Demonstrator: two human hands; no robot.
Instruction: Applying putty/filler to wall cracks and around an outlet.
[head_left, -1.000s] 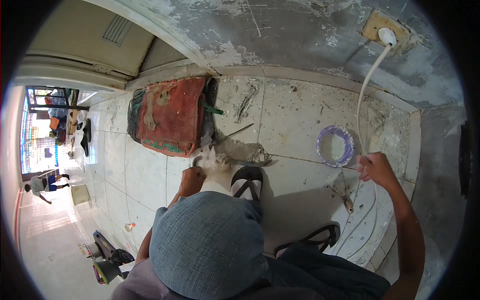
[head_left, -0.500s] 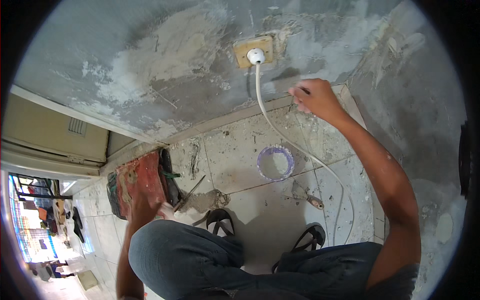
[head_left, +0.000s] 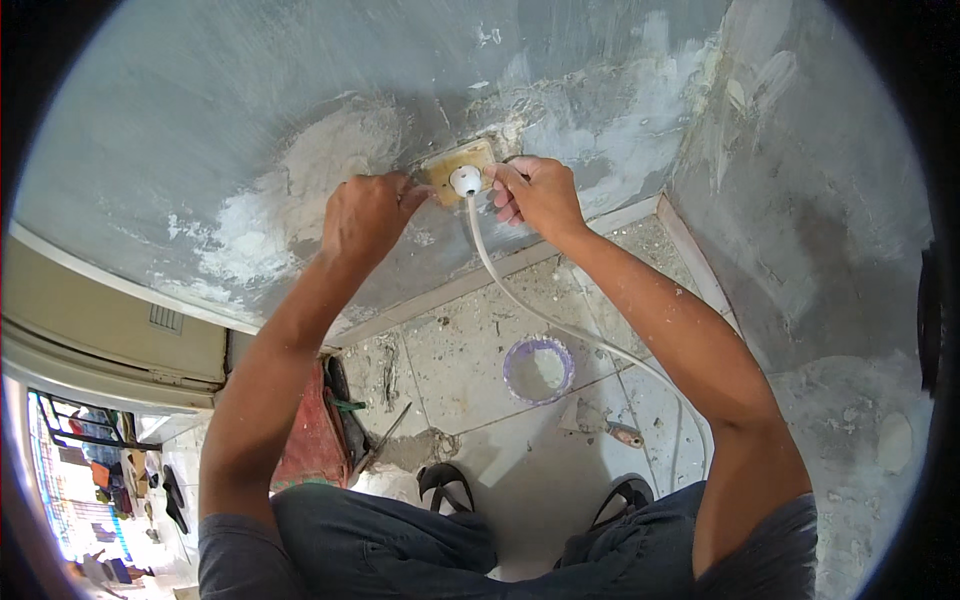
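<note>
Now the right hand is curling its fingers, thumb and forefinger drawn narrow at the right edge of a yellowed wall plate; whether it is pinching anything is too small to tell. The left hand is bending its fingers, tips close together, at the plate's lower left corner; what they may be holding is likewise not showing. Between both sets of fingertips, the white plug is sitting against the plate, left of the right hand and right of the left, with the right fingertips standing slightly nearer. Its cable is running down from the plug between the hands, then curving rightward below the right forearm. On the tiled floor, a purple-rimmed tub is standing out from the wall's foot, a scraper is lying just beside it, and a red bag is lying well to the left.
</note>
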